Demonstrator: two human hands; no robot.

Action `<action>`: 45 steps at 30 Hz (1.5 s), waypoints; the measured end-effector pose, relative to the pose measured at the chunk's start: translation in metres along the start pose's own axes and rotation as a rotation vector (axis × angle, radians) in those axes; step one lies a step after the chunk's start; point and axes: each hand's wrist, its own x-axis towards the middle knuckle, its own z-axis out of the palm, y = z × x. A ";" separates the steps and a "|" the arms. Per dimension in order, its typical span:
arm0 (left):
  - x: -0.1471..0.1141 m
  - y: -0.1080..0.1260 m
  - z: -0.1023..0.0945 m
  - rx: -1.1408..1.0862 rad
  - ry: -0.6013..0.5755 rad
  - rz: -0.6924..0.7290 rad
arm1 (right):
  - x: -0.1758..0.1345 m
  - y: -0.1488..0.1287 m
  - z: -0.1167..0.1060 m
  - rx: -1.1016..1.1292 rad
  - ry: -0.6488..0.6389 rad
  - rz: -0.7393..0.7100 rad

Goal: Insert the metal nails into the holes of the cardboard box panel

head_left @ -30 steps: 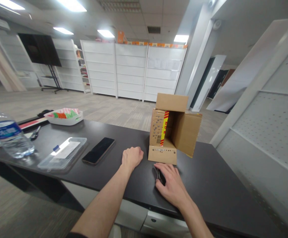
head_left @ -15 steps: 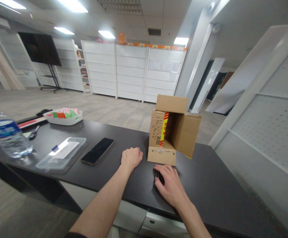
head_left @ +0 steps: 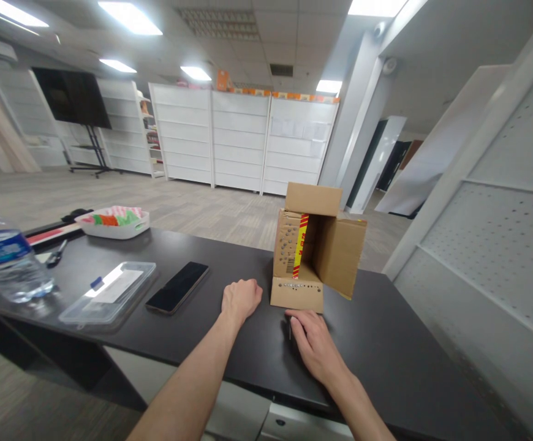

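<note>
My left hand (head_left: 241, 299) rests as a fist on the dark tabletop, left of the cardboard box; nothing shows in it. Palm down, my right hand (head_left: 315, 343) lies in front of the box, fingers curled over a small dark thing with a thin shiny edge (head_left: 290, 331). Most of that thing is hidden under the hand, so its kind cannot be told. The cardboard box (head_left: 287, 245) stands with its opening towards me and its flaps spread. Yellow-and-red tape runs down its front edge. Its lower flap reaches close to my right fingertips.
Left of my left hand lie a black phone (head_left: 177, 288) and a clear plastic case (head_left: 110, 294). Farther left are a water bottle (head_left: 7, 257) and a white basket (head_left: 114, 229) with colourful packets. A perforated panel (head_left: 500, 233) rises beyond the desk's right side.
The view has tilted up slightly. My right thumb and fingers have drawn together over the small dark thing, covering more of it. My left fist stays in place.
</note>
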 end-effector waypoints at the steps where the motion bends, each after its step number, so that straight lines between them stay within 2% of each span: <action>1: 0.000 0.000 0.000 -0.001 -0.004 -0.002 | 0.002 0.002 0.001 0.041 0.021 0.002; 7: 0.001 0.001 -0.001 -0.004 -0.006 0.003 | 0.014 0.005 0.005 0.267 0.146 0.049; 19: 0.001 0.000 -0.003 -0.011 -0.021 0.000 | 0.053 0.034 0.002 0.479 0.487 0.227; 24: 0.002 0.000 -0.002 -0.012 -0.017 -0.002 | 0.055 0.042 0.007 0.592 0.623 0.269; 45: 0.003 0.000 -0.001 -0.001 -0.026 -0.007 | 0.046 0.040 0.008 0.593 0.590 0.263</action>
